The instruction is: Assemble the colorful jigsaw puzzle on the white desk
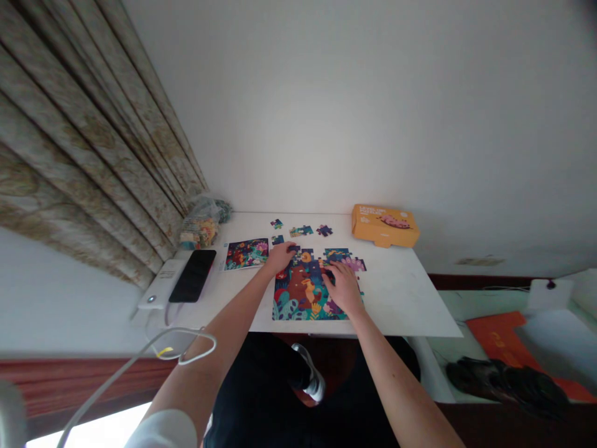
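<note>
A partly joined jigsaw puzzle [304,291] with a brown bear and bright plants lies flat on the white table [396,292]. At its upper left edge is my left hand [280,257], fingers closed around what looks like a dark puzzle piece [293,249], partly covered by the fingertips. My right hand [345,287] rests over the puzzle's right side, thumb apart from the bent fingers, with nothing visible held; it hides part of the picture. Loose puzzle pieces [302,231] lie beyond the puzzle. A printed picture sheet [247,254] is left of my left hand.
A yellow puzzle box [385,225] stands at the back right. Toward the left are a black phone [193,275] on a white box [161,283], a clear bag [203,224] with pieces, and a white cable [135,358]. A wall backs the table; a curtain [88,124] hangs left.
</note>
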The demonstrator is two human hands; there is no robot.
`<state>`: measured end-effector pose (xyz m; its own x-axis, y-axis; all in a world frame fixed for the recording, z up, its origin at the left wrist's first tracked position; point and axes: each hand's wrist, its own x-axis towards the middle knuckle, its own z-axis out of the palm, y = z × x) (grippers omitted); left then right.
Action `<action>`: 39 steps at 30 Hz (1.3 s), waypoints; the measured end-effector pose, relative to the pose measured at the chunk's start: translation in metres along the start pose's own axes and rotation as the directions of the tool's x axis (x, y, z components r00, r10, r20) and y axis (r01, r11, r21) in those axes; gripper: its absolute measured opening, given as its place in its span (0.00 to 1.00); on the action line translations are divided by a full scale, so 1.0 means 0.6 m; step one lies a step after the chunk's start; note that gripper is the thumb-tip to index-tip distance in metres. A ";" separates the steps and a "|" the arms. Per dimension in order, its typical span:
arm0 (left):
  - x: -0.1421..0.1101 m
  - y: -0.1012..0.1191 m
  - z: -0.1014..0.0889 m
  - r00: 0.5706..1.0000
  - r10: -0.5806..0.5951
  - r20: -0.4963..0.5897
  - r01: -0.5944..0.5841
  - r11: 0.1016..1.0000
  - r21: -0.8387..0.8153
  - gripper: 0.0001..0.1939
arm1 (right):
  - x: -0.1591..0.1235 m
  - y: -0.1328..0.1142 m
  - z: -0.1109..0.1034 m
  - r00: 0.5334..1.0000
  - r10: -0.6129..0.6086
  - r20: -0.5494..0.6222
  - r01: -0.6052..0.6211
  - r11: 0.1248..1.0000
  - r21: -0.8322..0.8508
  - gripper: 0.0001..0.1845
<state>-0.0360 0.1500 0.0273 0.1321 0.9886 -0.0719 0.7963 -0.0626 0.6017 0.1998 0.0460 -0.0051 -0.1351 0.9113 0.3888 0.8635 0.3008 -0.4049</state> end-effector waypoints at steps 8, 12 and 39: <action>-0.010 -0.003 0.003 0.996 0.088 -0.011 -0.083 0.971 0.224 0.17 | 0.000 0.001 0.000 1.000 0.009 0.017 -0.009 1.000 0.020 0.16; -0.022 -0.004 0.006 0.984 0.174 -0.051 -0.159 0.963 0.217 0.15 | 0.000 0.002 0.000 1.000 0.013 0.018 -0.014 0.999 0.037 0.16; 0.109 -0.038 -0.066 0.969 -0.046 -0.241 0.084 0.986 0.147 0.25 | 0.002 -0.010 -0.001 1.000 0.018 0.018 -0.018 1.000 -0.024 0.15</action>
<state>-0.0689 0.2215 0.0402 -0.0511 0.9942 0.0943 0.8825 0.0008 0.4702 0.1947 0.0453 -0.0020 -0.1281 0.9216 0.3663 0.8773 0.2776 -0.3915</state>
